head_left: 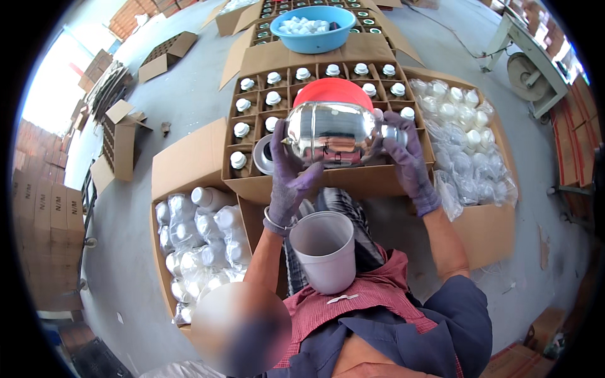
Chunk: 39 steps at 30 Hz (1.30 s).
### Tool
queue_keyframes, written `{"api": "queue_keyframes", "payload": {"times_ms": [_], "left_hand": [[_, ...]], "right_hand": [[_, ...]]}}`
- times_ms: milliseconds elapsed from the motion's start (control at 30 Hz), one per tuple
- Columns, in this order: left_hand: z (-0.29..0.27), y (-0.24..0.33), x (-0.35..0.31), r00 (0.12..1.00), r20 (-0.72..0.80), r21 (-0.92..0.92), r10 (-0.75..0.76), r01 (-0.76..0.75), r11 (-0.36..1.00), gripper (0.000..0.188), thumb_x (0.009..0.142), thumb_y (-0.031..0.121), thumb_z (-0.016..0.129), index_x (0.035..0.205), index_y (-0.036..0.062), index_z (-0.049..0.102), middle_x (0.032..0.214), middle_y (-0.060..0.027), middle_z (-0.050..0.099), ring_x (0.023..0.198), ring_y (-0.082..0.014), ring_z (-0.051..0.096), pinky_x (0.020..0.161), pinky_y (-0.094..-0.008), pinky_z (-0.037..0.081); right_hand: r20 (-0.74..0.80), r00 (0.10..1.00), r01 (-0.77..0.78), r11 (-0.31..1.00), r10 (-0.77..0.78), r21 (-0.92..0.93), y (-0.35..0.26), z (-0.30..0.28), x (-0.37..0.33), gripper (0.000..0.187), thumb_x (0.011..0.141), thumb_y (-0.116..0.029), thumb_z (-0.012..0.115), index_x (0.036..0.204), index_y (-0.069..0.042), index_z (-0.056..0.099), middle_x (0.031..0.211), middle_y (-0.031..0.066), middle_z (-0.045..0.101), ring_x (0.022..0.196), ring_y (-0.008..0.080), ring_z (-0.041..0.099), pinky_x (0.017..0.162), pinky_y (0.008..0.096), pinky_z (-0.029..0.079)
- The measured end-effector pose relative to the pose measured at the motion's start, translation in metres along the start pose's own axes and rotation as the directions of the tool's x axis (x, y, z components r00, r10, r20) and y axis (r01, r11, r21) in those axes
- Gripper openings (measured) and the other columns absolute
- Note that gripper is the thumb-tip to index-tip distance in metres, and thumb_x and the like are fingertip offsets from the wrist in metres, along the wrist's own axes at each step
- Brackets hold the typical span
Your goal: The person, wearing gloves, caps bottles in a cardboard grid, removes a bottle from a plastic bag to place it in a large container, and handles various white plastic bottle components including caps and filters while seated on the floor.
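A shiny silver vacuum flask liner [334, 135] lies sideways between my hands, above the near edge of a divided carton. My left hand [291, 167], in a purple-grey work glove, cups its rounded end, where a small pointed tip shows. At the narrow neck, my gloved right hand [408, 157] closes its fingers round the liner. A grey plastic flask body [323, 252] stands on my lap, its open mouth up and nothing in either hand touching it. Partly behind the liner sits a red bowl [334, 92]. Next to my left hand rests a grey ring-shaped part [262, 157].
White-capped bottles [273, 98] fill the carton's [252, 187] compartments. Beyond stands a blue basin [313, 41] of small white pieces. Open boxes with plastic-wrapped parts flank me: bagged white ones [466, 138] at right, grey-white flask bodies [205, 233] at left. A wheeled machine [526, 69] stands far right.
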<state>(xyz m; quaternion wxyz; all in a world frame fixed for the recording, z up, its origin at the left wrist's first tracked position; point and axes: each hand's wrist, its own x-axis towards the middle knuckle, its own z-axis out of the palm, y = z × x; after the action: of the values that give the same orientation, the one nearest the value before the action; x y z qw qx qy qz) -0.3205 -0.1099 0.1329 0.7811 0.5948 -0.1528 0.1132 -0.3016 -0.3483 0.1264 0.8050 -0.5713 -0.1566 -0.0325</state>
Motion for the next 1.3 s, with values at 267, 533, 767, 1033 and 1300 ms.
{"api": "queue_keyframes", "payload": {"times_ms": [267,533,767,1033,1300], "left_hand": [[-0.023,0.049,-0.021,0.848,0.426,0.574,0.315,-0.522,0.631,0.110,0.048,0.032,0.094,0.137,0.0057,0.035,0.143,-0.0266,0.032,0.130,-0.0440,0.039,0.105,-0.0508,0.040],[-0.083,0.086,-0.027,0.975,-0.054,0.430,-0.217,0.219,0.876,0.083,0.068,0.023,0.075,0.140,0.0022,0.040,0.135,-0.0128,0.048,0.127,-0.0220,0.044,0.107,-0.0349,0.035],[-0.137,0.048,-0.140,0.894,-0.174,0.456,-0.412,0.444,0.771,0.071,0.077,0.028,0.068,0.138,0.0020,0.043,0.130,-0.0125,0.052,0.120,-0.0223,0.051,0.102,-0.0338,0.041],[-0.133,-0.015,-0.276,0.887,0.035,0.744,-0.461,0.285,0.605,0.060,0.084,0.013,0.073,0.136,-0.0007,0.046,0.133,-0.0127,0.055,0.122,-0.0240,0.052,0.104,-0.0389,0.042],[-0.115,-0.010,-0.229,0.746,-0.122,-0.135,-0.655,0.641,0.755,0.050,0.092,0.024,0.060,0.135,0.0045,0.043,0.129,-0.0140,0.053,0.118,-0.0259,0.054,0.100,-0.0392,0.043]], "right_hand": [[0.252,0.950,0.262,0.911,-0.186,-0.318,0.058,0.033,-0.011,0.052,0.071,-0.007,0.079,0.117,-0.003,0.057,0.109,0.0061,0.063,0.098,0.0145,0.061,0.086,0.0300,0.051],[0.256,0.866,-0.356,0.888,0.430,-0.289,0.064,0.061,-0.038,0.037,0.099,-0.029,0.048,0.122,-0.001,0.056,0.110,0.0071,0.062,0.100,0.0130,0.059,0.090,0.0279,0.048],[0.351,0.868,-0.202,0.897,0.350,-0.393,0.054,0.017,-0.166,0.053,0.089,-0.027,0.063,0.134,-0.004,0.049,0.134,0.0166,0.047,0.124,0.0281,0.048,0.105,0.0396,0.038],[0.613,0.789,0.109,0.971,0.045,-0.212,0.044,0.088,-0.138,0.089,0.077,-0.042,0.077,0.143,0.001,0.035,0.144,0.0229,0.037,0.134,0.0361,0.039,0.111,0.0417,0.031],[0.739,0.668,0.147,0.989,-0.081,-0.025,0.024,0.132,-0.071,0.095,0.067,-0.026,0.088,0.142,-0.001,0.035,0.131,0.0125,0.052,0.123,0.0266,0.050,0.106,0.0383,0.037]]}}
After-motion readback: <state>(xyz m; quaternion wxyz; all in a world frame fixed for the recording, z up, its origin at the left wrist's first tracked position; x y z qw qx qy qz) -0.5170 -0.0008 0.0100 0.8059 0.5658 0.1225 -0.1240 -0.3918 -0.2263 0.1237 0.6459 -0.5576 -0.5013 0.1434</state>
